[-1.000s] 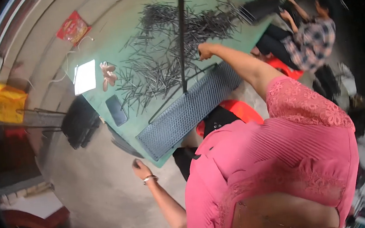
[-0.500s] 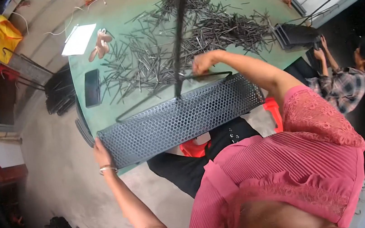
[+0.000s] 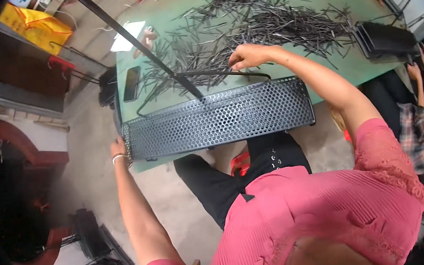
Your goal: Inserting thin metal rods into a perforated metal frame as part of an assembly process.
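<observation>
Mesh tray (image 3: 221, 123) at the near edge of the green surface (image 3: 183, 3), reaching out toward the lap.
The left hand (image 3: 117, 147) touches its left end; the right hand (image 3: 245, 57), fingers curled, is by the bent wire (image 3: 253, 73); I cannot tell whether either grips. Poor support could tip the tray, and snagged wire might drag black sticks (image 3: 287, 30). Marks on the black trousers (image 3: 292, 157) are unreadable.
</observation>
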`<state>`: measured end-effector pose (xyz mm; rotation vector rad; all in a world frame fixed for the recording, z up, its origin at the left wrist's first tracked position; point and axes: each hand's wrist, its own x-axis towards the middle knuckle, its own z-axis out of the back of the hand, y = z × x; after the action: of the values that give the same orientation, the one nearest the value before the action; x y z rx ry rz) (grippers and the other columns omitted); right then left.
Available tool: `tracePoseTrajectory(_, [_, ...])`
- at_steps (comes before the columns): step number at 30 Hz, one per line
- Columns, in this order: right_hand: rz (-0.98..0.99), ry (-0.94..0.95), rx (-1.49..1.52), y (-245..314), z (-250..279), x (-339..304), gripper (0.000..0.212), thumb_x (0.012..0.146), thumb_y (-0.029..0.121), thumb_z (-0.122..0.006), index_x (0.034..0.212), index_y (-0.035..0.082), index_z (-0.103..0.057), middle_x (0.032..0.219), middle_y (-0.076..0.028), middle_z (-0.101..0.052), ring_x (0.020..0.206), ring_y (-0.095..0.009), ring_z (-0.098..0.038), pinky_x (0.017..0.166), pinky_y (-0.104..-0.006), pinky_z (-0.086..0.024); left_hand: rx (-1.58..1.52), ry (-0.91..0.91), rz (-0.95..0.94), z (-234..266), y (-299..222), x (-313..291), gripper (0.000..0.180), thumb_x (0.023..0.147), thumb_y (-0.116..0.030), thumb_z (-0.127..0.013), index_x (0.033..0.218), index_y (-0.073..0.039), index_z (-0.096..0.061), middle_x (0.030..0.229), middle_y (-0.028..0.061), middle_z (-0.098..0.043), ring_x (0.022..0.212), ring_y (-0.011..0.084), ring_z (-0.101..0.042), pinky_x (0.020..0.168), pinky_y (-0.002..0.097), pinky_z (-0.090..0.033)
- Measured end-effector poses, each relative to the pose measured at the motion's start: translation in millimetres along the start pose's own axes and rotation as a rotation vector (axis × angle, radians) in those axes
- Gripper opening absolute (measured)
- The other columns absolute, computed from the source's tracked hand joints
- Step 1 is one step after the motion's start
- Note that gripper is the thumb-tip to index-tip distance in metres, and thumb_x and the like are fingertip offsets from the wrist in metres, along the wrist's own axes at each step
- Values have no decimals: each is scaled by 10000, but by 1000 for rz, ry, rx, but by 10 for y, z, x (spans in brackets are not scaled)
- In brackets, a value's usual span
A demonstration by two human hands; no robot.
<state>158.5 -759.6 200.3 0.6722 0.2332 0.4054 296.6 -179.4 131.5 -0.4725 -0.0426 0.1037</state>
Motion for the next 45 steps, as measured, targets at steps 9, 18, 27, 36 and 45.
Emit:
tracePoseTrajectory(9, [403,44,-335,390,-370,1822,419,772,248,-608,1144,72,-532,1065,-168,-532,1023,-340,-510,847,-422,-421,13,235,87,16,-366,-358,649,926,-459,-243,1031,105,-548,992,308,-575,1011,430,-527,861,428,-404])
tracePoseTrajectory(18, [319,14,-412,353,-976,3420,598,809,397,-568,1283,74,-399,1318,-113,-387,1228,-300,-353,988,-442,-300,-114,116,24,-34,-559,-457,525,933,-391,-294,895,60,-561,900,299,-568,891,441,-533,779,463,-411])
tracePoseTrajectory(27, [476,-61,-421,270,-1019,3342,699,760,528,-573,1248,49,-426,1150,-118,-478,1055,-289,-427,892,-397,-333,-135,115,59,5,-676,-461,506,940,-369,-297,843,58,-552,851,292,-565,834,437,-538,727,459,-415])
tracePoseTrajectory(36, [533,-14,-482,215,-989,3483,827,707,666,-532,1246,44,-457,1243,-135,-431,1114,-307,-422,913,-408,-327,-93,129,94,-34,-636,-457,556,931,-410,-276,834,58,-561,855,290,-572,848,440,-536,735,469,-411])
tracePoseTrajectory(45, [473,42,-520,402,-933,3421,789,650,625,-619,1131,15,-477,1095,-142,-472,1109,-313,-422,932,-486,-292,-102,130,119,-36,-627,-453,565,928,-430,-278,856,48,-570,860,285,-581,855,441,-543,734,480,-415])
